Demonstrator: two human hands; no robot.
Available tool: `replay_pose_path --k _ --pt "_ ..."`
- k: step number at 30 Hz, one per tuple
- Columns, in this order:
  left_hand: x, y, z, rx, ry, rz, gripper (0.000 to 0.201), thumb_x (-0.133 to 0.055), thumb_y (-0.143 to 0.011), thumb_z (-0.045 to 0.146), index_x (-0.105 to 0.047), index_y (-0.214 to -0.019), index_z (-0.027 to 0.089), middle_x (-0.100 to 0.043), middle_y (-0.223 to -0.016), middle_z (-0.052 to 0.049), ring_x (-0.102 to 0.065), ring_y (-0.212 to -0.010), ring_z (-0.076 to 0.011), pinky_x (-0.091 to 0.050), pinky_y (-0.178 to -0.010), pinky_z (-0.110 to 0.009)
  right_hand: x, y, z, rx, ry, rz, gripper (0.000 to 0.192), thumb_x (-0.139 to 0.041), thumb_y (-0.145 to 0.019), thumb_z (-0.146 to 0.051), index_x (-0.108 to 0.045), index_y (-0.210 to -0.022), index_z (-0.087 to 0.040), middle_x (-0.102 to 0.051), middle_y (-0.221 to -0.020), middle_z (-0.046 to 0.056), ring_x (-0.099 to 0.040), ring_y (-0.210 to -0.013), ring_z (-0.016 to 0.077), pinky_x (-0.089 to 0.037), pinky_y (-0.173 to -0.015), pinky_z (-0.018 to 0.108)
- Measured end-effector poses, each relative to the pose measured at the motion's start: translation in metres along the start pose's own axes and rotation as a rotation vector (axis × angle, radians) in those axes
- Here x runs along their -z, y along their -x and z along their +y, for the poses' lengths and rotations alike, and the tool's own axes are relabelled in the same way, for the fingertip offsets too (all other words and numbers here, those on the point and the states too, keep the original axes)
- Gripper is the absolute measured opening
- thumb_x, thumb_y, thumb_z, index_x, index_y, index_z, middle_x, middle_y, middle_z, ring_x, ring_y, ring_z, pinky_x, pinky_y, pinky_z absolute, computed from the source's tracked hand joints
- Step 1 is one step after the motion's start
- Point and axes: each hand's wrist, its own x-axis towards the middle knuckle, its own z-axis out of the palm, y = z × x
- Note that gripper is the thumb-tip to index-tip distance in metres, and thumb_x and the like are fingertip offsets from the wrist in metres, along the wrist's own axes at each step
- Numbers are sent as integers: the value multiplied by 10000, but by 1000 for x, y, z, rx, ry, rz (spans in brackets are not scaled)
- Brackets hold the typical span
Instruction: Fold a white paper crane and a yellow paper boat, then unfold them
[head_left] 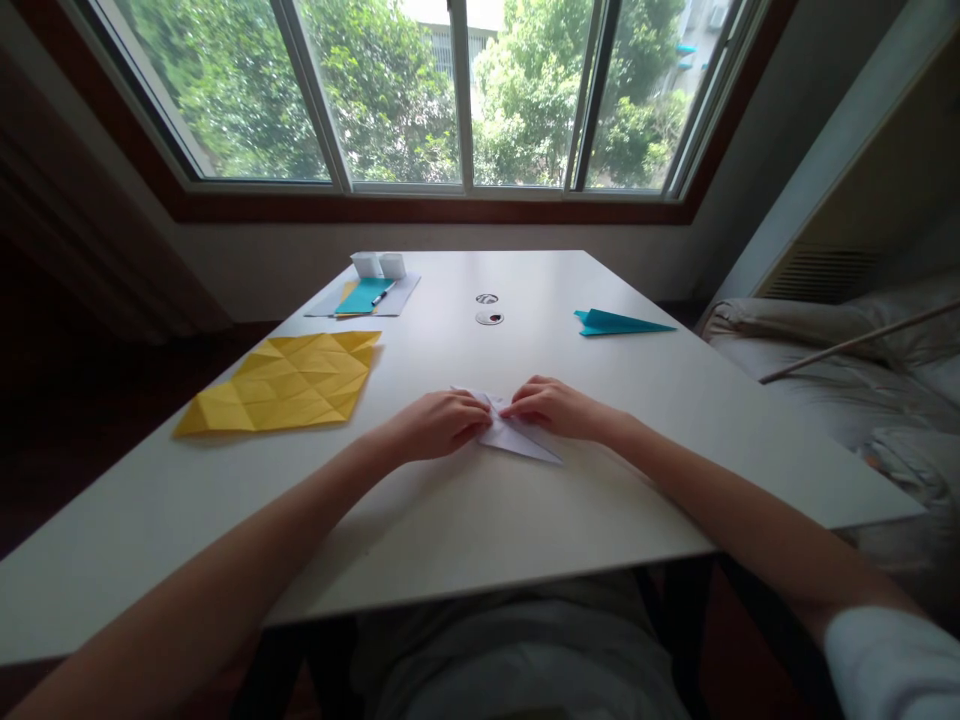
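Note:
A piece of white folded paper (517,439) lies on the table in front of me, with a long point toward the lower right. My left hand (442,422) is closed on its left side, fingertips pressed together at the folds. From the right, my right hand (551,405) pinches the paper near its middle, thumb and forefinger almost meeting the left fingertips. The fingers cover part of the folds. Beyond my right hand sits a blue paper plane (619,322). To the left of my left hand, a creased yellow sheet (292,380) is spread out.
At the table's far left, two small white paper boxes (379,265) stand behind blue paper (364,296) with a pen (383,294) on it. Two round discs (489,317) lie mid-table. A sofa (795,340) is beyond the right edge, and a window is ahead.

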Motion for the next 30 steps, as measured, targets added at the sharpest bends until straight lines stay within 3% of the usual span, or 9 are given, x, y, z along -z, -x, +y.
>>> replay_pose_path --k 7,12,19,30 --pt "-3 0 11 69 -141 -11 266 -387 -877 217 -622 -1001 206 -649 -1005 -69 -607 -902 -171 -452 -807 -286 9 3 -3 5 18 69 201 -501 -851 -239 -660 -971 -210 -649 -949 70 -546 -888 164 -434 -789 300" --pt "-6 -2 19 142 -213 -4 261 -382 -874 217 -614 -992 197 -651 -947 -71 -611 -855 -180 -455 -770 -296 7 3 -7 25 53 -8 236 -484 -859 -283 -647 -1006 -196 -654 -953 71 -558 -887 170 -426 -803 307" --pt "-3 -3 22 164 -202 -44 253 -402 -856 213 -645 -927 201 -658 -827 -61 -598 -779 -186 -448 -703 -300 7 6 -7 35 212 -68 523 -501 -777 -561 -581 -1146 -199 -612 -1084 113 -516 -998 251 -385 -837 400" --pt "-6 -1 14 127 -195 -3 248 -406 -874 256 -644 -941 231 -637 -826 -48 -571 -772 -167 -428 -692 -283 11 7 -3 2 367 -67 400 -420 -863 -458 -551 -1187 -264 -596 -971 104 -523 -851 216 -397 -760 356"
